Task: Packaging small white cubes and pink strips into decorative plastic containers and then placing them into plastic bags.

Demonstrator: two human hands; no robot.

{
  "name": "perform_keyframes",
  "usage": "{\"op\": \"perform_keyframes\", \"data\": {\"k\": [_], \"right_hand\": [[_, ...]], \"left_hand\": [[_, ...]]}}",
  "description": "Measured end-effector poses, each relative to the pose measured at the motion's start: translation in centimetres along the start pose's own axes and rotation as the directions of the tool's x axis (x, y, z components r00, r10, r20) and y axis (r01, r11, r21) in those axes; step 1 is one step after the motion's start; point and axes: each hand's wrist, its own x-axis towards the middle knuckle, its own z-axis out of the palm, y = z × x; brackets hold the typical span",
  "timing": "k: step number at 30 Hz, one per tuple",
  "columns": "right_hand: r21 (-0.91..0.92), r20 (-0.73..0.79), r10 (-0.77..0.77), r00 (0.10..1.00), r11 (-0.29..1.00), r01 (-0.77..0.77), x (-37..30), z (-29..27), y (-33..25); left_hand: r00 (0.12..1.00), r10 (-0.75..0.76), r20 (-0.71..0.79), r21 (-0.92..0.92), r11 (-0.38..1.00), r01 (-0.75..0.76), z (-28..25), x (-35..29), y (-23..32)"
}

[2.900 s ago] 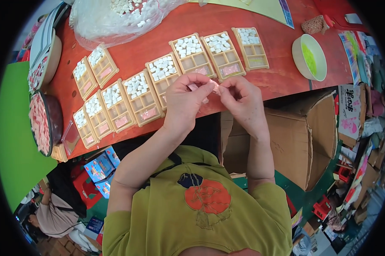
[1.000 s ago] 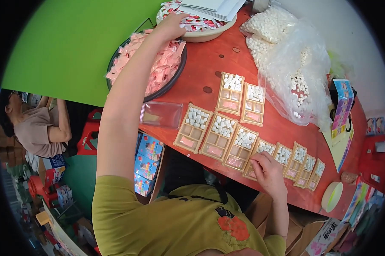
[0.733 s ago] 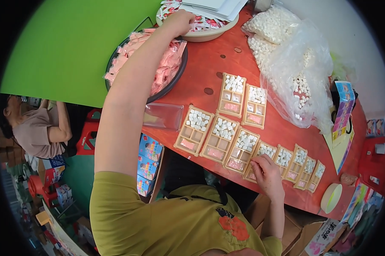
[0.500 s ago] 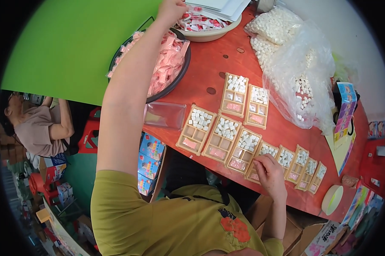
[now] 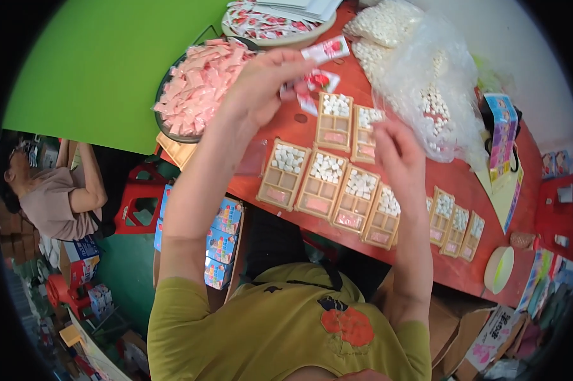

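In the head view, the left hand [image 5: 264,86] has its fingers closed on several white-and-red sachets [image 5: 328,50], held above the red bench [image 5: 293,130]. The uppermost sachet juts beyond the fingertips, its long axis running to the right and slightly upward; below it, another angles rightward, and a third slants down to the right.

The right hand [image 5: 401,149] is curled, its fingertips over a beige compartment tray [image 5: 364,151] of white cubes; whether they grip anything cannot be told. Just left of those fingers stands a similar tray [image 5: 335,122]. A pale bowl [image 5: 280,42] of sachets lies above the left fingers, pink packets [image 5: 201,86] to their left, and a clear bag [image 5: 426,82] of white cubes to their right.
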Motion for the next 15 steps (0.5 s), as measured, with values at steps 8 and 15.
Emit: {"op": "perform_keyframes", "data": {"k": [8,15], "right_hand": [[0.111,0.12,0.121,0.985,0.985,-0.134,1.8,1.2,-1.7],[-0.111,0.29,-0.006,0.957,0.993,0.04,1.9,0.3,0.1]], "left_hand": [[0.977,-0.212,0.012,0.074,0.975,0.21,2.5,-5.6,-5.7],[0.98,-0.196,-0.029,0.181,0.963,0.198,0.3,-6.2,-6.2]]}}
